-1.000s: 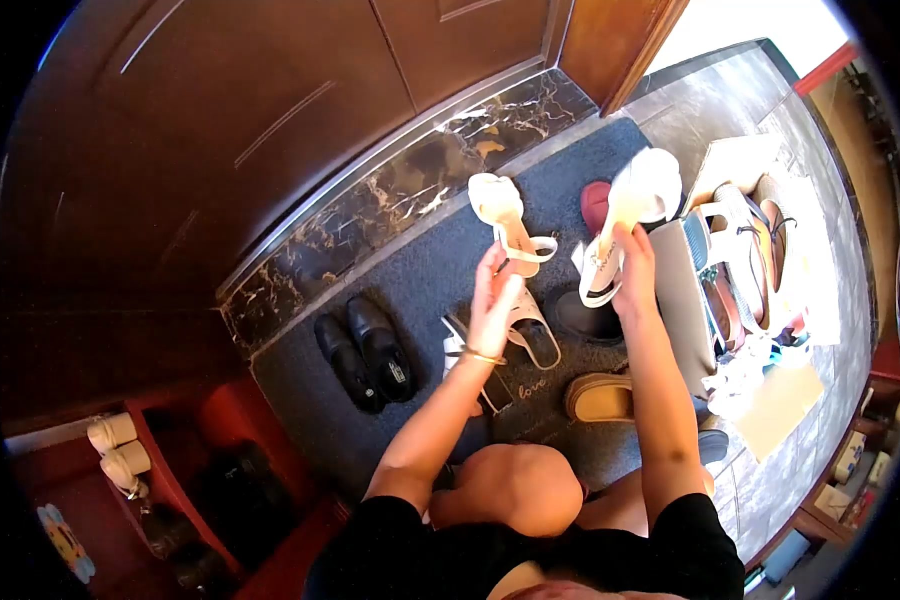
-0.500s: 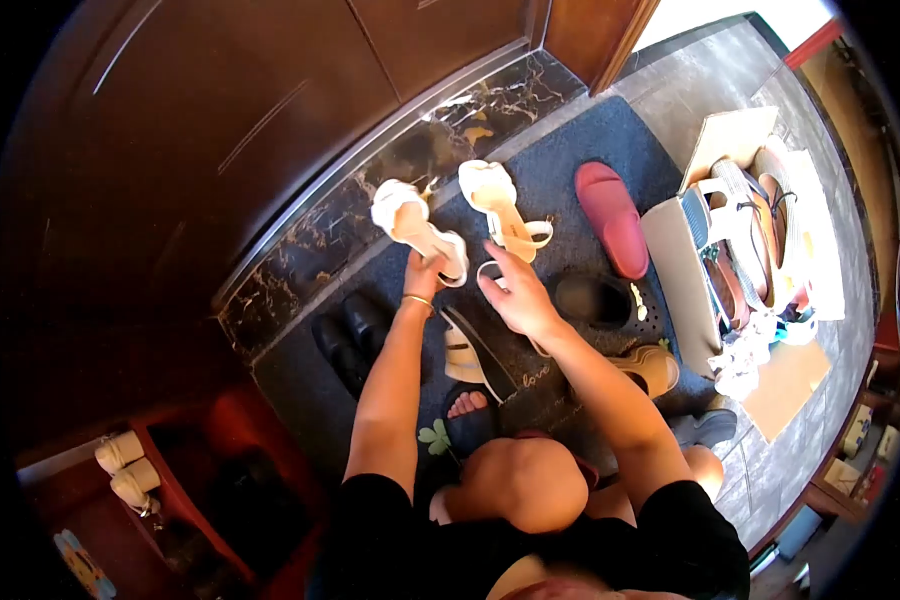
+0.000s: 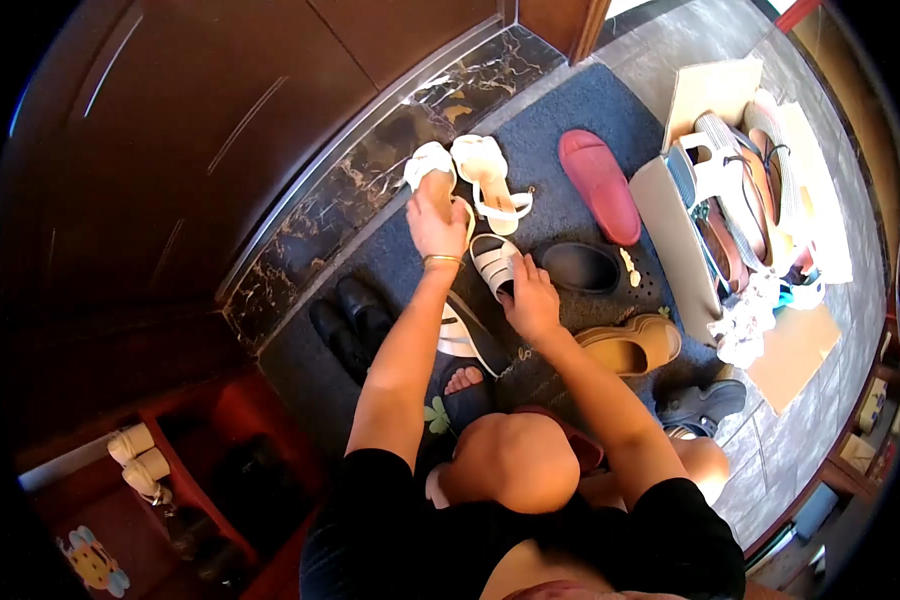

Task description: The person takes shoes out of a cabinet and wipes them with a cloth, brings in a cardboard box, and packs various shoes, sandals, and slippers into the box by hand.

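Note:
My left hand (image 3: 438, 230) grips the heel end of a white sandal with a knotted front (image 3: 431, 160), its toe against the marble threshold. Right beside it lies the matching white sandal (image 3: 487, 180), upright on the mat with its ankle strap toward me. My right hand (image 3: 533, 302) is closed around the rear of a white strappy slide (image 3: 491, 262); the fingertips inside it are partly hidden. Another white strappy slide (image 3: 458, 335) lies tilted on its side near my foot, below my left wrist.
A dark mat (image 3: 610, 100) carries a red slipper (image 3: 600, 185), a dark clog (image 3: 580, 268), a tan clog (image 3: 635, 345) and black shoes (image 3: 350, 320). At right stands an open cardboard box (image 3: 675, 250) packed with shoes. A red shoe shelf (image 3: 185, 450) is at lower left.
My left hand has set the knotted sandal down closer to its mate. My right hand, open before, has come down and closed on the strappy slide. The view has shifted slightly.

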Tool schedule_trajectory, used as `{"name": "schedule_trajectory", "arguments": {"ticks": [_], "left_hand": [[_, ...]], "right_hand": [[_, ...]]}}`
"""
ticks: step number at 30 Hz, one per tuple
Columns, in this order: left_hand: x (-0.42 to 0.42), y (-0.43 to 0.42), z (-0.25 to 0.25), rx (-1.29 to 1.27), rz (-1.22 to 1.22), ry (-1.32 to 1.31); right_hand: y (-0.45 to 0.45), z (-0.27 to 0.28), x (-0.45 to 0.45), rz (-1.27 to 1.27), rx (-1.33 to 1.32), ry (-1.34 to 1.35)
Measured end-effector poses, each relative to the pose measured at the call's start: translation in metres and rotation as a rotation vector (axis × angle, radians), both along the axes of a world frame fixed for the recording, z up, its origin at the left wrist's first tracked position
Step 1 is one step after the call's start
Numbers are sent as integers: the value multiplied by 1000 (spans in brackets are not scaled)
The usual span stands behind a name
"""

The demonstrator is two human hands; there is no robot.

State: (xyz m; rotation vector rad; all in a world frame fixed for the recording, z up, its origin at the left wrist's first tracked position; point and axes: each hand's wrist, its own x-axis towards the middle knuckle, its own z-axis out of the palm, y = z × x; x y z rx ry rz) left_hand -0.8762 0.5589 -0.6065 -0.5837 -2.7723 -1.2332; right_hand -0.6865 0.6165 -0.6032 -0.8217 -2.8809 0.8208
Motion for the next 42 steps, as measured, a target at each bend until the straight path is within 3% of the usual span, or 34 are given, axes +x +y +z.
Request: {"name": "schedule_trajectory", "arguments": {"ticks": [1,4,8,9,11,13,15,17,18,19,20,21,23,26,27,29,31,34,39,40,42], "left_hand": [[-3,5,-3,-9,-124,-42],[-2,39,3,-284,83,-498],[-1,65,-7,-661,130,-392],[-1,65,-5,-791,28,-344],[-10,65,-24,-755,-49,-401],[-20,57,-53,-539,-53,-339],[-28,47,-55,-561,-220,-306],[-24,30,-30,-509,-286,-296],[-9,20,-10,-438,-193,-226],[6,5,6,-234,-275,11],[15,-14,18,-24,-361,136],[31,-34,39,13,-355,60],[63,-93,28,303,-303,-284],[104,-168,5,-96,-488,-296],[112,-176,3,-283,-618,-156],[129,-166,-1,-332,-633,-330],[133,-140,-13,-225,-583,-185],[113,-98,-3,-346,-724,-63],[112,-36,22,-1034,-731,94],[105,-29,17,-1189,-720,78],[104,-5,36,-1454,-765,-5]], "right_hand": [[-3,-4,2,-4,70,11],[-5,-9,7,11,85,-63],[3,-24,11,15,144,-109],[4,-24,11,41,150,-171],[2,-26,20,31,105,-189],[-7,-29,39,120,40,-175],[-14,-29,67,236,-131,-162],[-18,-16,88,144,-273,-237],[-19,-18,95,31,-305,-263],[-20,-36,107,-2,-337,-142],[-20,-36,110,-71,-379,-205],[-18,-35,110,-146,-418,-270],[-21,-37,114,-116,-414,-278],[-36,-34,119,-117,-305,-304],[-39,-33,120,-145,-295,-298],[-41,-39,123,-189,-345,-234],[-41,-52,125,-212,-330,-121],[-18,-59,116,-361,-352,-46],[50,-14,121,-51,-245,151],[58,0,133,58,-121,180],[61,33,172,322,-144,114]]}}
